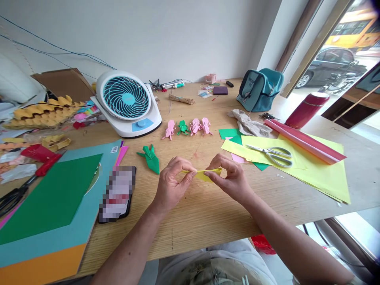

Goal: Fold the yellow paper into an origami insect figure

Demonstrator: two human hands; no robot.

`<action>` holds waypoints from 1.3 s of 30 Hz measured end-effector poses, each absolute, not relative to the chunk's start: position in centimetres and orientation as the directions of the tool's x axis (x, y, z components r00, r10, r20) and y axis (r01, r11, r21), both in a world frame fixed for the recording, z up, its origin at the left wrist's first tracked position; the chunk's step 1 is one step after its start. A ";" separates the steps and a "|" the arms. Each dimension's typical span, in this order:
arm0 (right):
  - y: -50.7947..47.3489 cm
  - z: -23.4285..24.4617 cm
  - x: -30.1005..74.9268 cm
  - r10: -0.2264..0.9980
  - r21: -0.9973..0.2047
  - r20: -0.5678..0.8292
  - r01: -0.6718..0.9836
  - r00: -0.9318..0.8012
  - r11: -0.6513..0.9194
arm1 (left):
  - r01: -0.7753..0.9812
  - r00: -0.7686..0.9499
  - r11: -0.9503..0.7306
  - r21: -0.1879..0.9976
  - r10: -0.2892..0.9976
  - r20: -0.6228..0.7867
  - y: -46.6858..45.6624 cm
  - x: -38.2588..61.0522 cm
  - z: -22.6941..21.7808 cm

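Observation:
A small piece of folded yellow paper (204,177) is held level over the table's near middle. My left hand (175,180) pinches its left end between thumb and fingers. At the other end, my right hand (230,174) grips it the same way, thumb on the near side. Left of my left hand lies a green folded-paper figure (150,159) with pointed tips. Beyond my hands several small origami figures stand in a row, among them a pink one (170,130) and a green one (183,127).
Scissors (271,153) rest on yellow sheets (320,170) at the right, near a red paper roll (305,140) and a red bottle (307,110). A phone (118,194) and green paper (56,194) lie left. Behind stand a white fan (127,101) and a teal bag (261,90).

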State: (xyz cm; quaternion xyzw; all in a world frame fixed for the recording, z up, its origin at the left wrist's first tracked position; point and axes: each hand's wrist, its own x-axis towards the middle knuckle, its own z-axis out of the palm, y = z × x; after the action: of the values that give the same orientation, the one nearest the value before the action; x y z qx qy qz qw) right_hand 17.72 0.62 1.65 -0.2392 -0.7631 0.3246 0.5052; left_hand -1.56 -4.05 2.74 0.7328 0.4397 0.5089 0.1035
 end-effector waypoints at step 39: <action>1.0 1.3 17.9 0.711 -0.760 0.609 0.000 -0.352 0.650 | 0.684 0.146 -0.558 0.470 0.736 0.661 -4.2 -1.5 2.7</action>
State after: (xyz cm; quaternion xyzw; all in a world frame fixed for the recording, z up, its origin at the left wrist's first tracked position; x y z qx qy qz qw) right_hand 17.90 1.03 1.27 -0.2379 -0.7468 0.3440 0.5170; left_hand -1.48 -4.21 2.66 0.7565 0.4693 0.4545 0.0287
